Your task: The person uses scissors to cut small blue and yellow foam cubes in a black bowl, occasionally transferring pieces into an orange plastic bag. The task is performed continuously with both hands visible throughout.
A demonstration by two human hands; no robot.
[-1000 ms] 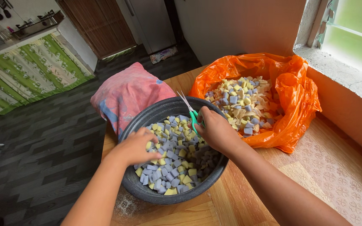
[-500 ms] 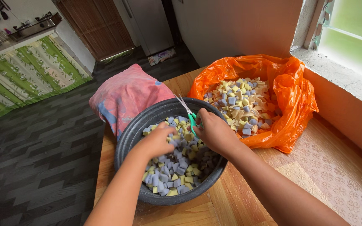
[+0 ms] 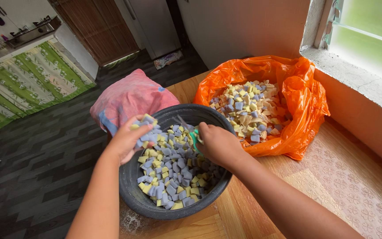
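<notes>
The big dark bowl (image 3: pixel 134 194) looks like hard plastic, a bit dull with tiny pale specks. The little purple and yellow cubes (image 3: pixel 173 170) inside look soft and spongy, not shiny. The scissors (image 3: pixel 190 132) have thin shiny metal blades and green plastic handles. The orange bag (image 3: pixel 303 102) is thin, crinkly plastic that shines in the light. The pink bundle (image 3: pixel 129 99) looks like soft cloth. The worktop (image 3: pixel 244 217) is smooth wood, and part of it wears a see-through plastic cover (image 3: pixel 359 186) with a bumpy flower pattern. The windowsill (image 3: pixel 354 75) is rough grey stone.
</notes>
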